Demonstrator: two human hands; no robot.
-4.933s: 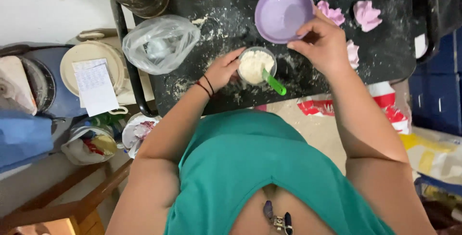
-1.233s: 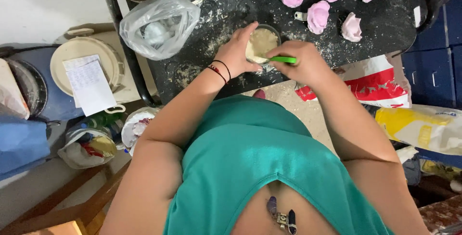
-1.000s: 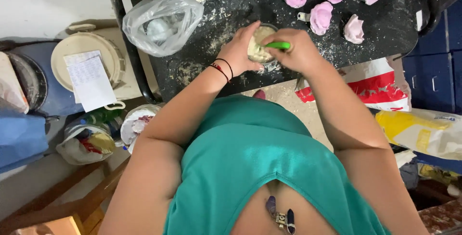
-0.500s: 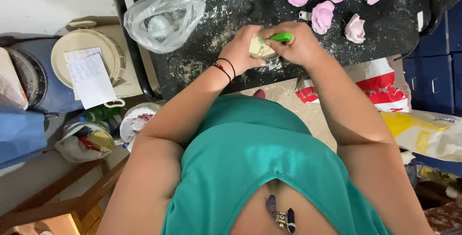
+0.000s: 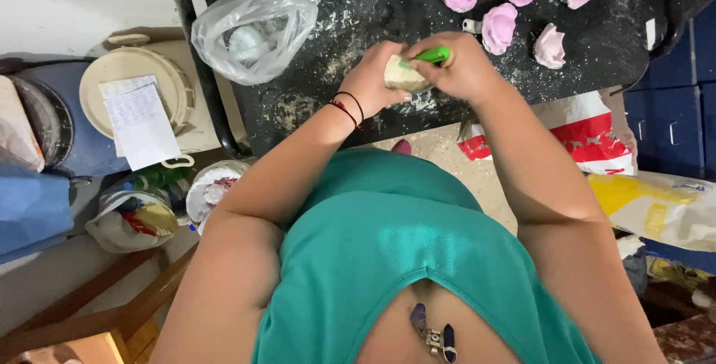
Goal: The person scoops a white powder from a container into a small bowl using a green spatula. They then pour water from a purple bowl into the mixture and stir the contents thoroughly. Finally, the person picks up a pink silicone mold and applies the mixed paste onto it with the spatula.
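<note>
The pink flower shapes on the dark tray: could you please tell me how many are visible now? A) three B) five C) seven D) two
B: five pink flower shapes lie on the dark, flour-dusted tray, three in a row along the top edge and two just below, all beyond the right hand, which holds a green-handled tool.

A home craft workshop: powder-dusted black worktable (image 5: 597,66) (pink moulded flowers (image 5: 498,27)), cluttered floor

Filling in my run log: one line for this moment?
left hand: grips small cup | right hand: holds green-handled tool in cup | five pink flowers behind
</note>
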